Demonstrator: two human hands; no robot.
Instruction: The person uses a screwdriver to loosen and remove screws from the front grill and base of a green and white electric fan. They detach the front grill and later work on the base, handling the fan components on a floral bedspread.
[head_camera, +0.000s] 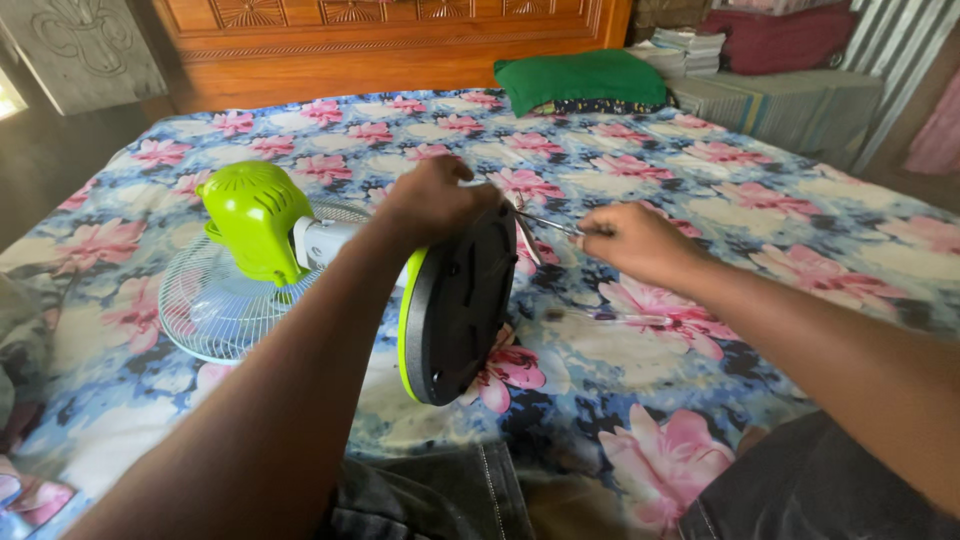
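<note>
Left hand (432, 200): closed over top rim of round black fan base (458, 305), base tipped on edge, underside facing viewer. Right hand (632, 240): fingers pinched on thin metal tool (545, 224), tip aimed at base's upper edge. Lime-green table fan (255, 225): lying near middle of bed, motor housing up, white grille (215, 300) face-down toward left edge. Floral bedsheet (620, 160): pink blooms on blue. Green pillow (580, 78): at head edge, beside carved wooden headboard (400, 35).
</note>
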